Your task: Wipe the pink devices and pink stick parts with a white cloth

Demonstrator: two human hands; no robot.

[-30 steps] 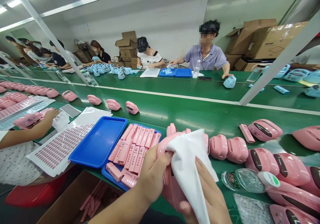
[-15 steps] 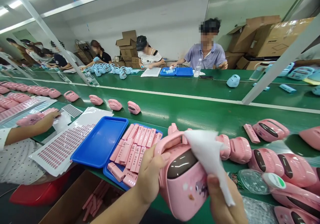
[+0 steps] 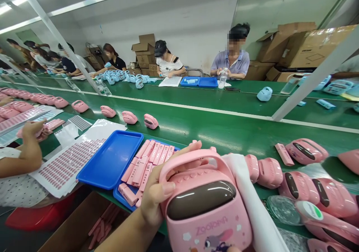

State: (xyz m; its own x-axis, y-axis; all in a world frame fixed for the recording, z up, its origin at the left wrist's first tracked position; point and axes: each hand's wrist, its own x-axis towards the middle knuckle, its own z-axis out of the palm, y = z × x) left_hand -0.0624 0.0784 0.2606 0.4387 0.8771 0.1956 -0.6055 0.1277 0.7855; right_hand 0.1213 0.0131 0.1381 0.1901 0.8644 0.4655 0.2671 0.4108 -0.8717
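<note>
My left hand (image 3: 155,196) is closed round the left side of a pink toy-like device (image 3: 204,210) with a carry handle, a dark glossy window and a cartoon print, held up close to the camera. A white cloth (image 3: 252,203) hangs down the device's right side. My right hand is hidden behind the device and the cloth; only a sliver of fingertip (image 3: 227,249) shows at the bottom edge. Just beyond my left hand lies a blue tray (image 3: 119,197) of several pink button panels.
An empty blue tray (image 3: 112,158) and a sticker sheet (image 3: 64,166) lie to the left, near a co-worker's hand (image 3: 33,130). Several pink devices (image 3: 305,188) crowd the right. More ride the green belt (image 3: 210,128). People sit across it; a cardboard box (image 3: 75,225) stands below.
The pink device has come up and closer to the camera, window facing me. The cloth slid from its top to its right side, and my right hand dropped out of sight.
</note>
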